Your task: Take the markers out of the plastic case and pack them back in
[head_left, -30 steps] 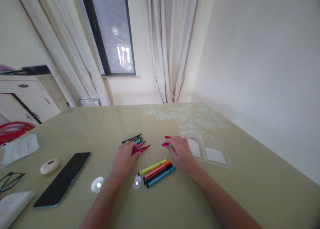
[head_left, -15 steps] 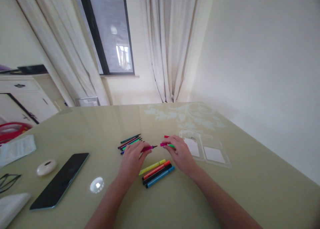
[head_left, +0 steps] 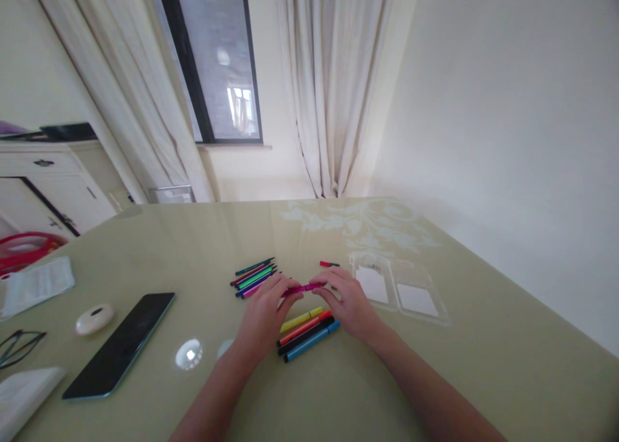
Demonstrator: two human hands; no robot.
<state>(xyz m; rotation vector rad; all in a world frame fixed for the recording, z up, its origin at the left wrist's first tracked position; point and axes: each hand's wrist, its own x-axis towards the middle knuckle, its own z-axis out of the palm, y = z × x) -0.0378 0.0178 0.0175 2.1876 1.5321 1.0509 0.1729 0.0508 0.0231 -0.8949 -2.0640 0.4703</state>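
Hands: left hand (head_left: 265,308) and right hand (head_left: 349,299) pinch the magenta marker (head_left: 300,289) at opposite ends.
Tip: keeps it level above the marker row (head_left: 307,334), pressing straight.

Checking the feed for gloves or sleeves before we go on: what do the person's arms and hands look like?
Both hands, left and right, are bare: no gloves, rings or watch visible. Both forearms are uncovered as far as the bottom edge of the frame; no sleeve, bracelet or marking shows.
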